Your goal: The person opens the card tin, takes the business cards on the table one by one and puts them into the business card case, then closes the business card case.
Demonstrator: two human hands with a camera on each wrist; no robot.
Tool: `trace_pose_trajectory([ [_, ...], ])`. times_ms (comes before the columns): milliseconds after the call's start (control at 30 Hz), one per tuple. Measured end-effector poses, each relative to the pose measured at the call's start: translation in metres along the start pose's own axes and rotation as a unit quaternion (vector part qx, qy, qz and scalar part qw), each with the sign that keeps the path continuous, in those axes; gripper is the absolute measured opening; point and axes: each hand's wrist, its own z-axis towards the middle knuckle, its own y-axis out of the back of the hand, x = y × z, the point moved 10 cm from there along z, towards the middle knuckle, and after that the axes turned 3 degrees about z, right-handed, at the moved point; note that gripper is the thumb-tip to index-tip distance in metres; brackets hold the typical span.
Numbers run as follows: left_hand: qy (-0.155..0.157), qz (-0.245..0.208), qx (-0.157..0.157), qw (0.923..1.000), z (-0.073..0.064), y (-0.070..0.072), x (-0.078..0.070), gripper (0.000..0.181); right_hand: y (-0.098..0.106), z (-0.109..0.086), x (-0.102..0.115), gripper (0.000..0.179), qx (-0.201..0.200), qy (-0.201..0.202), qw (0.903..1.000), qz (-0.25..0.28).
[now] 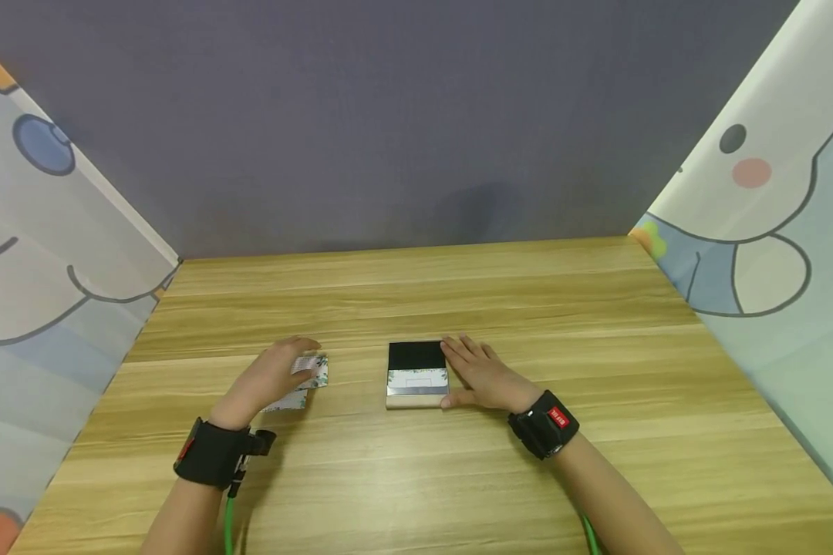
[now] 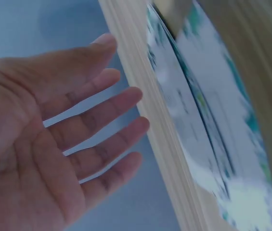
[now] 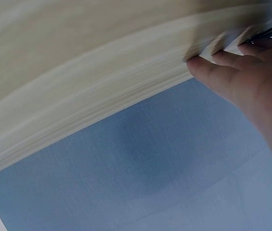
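Wristbands: black; left band (image 1: pixel 208 453) at lower left of the head frame, right band (image 1: pixel 544 424) at lower right.
Left hand (image 1: pixel 267 379): fingers extended and spaced, gripping nothing; fingertips apart from the cards in the left wrist view.
Cards: white with leaf print; lower card (image 1: pixel 295 400) partly under upper card (image 1: pixel 319 371), both left of centre in the head frame, just beside and below the left hand.
Right hand (image 1: pixel 484 378): fingers straight, spread; fingertips at the upper right corner of the case, thumb at its lower right corner.
Case (image 1: pixel 418 378): flat, at the centre of the head frame, immediately left of the right hand; black upper part, white leaf-printed panel below, pale front edge. Whether the panel is a card inside cannot be told.
Desk (image 1: pixel 403 486): light wood grain, carrying cards and case.
Side walls: white and pale blue with cartoon figures; left wall (image 1: pixel 55 223), right wall (image 1: pixel 770 216).
Back panel (image 1: pixel 416 123): plain grey-blue, across the upper frame.
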Motion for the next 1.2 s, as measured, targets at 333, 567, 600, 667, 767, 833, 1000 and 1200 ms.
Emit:
trace_pose_trajectory([
  [333, 0.040, 0.011, 0.041, 0.9983, -0.011, -0.005, 0.025, 0.053, -0.001, 0.000, -0.001, 0.095, 0.000, 0.000, 1.0000, -0.002],
  [567, 0.047, 0.034, 0.028, 0.9979, -0.013, -0.003, 0.027, 0.054, -0.002, 0.000, -0.002, 0.095, 0.002, -0.003, 0.9999, 0.009],
  [600, 0.050, 0.038, 0.027, 0.9977, -0.013, -0.002, 0.027, 0.054, -0.001, 0.000, -0.002, 0.095, 0.002, -0.003, 0.9999, 0.010],
  [667, 0.055, 0.043, 0.026, 0.9972, -0.012, -0.002, 0.029, 0.054, -0.001, 0.000, -0.002, 0.095, 0.002, -0.004, 0.9999, 0.010],
  [767, 0.055, 0.049, 0.023, 0.9970, -0.012, -0.002, 0.029, 0.053, -0.001, -0.001, -0.002, 0.095, 0.003, -0.004, 0.9999, 0.013],
  [833, 0.053, 0.050, 0.020, 0.9972, -0.012, -0.001, 0.028, 0.053, -0.001, -0.001, -0.002, 0.095, 0.003, -0.005, 0.9999, 0.012],
  [1000, 0.043, 0.053, -0.001, 0.9977, -0.012, 0.003, 0.026, 0.053, 0.000, -0.001, -0.001, 0.095, 0.001, -0.004, 1.0000, 0.004],
  [1200, 0.031, 0.065, -0.038, 0.9967, -0.012, 0.008, 0.026, 0.048, 0.001, -0.001, 0.002, 0.094, -0.005, 0.001, 1.0000, -0.002],
])
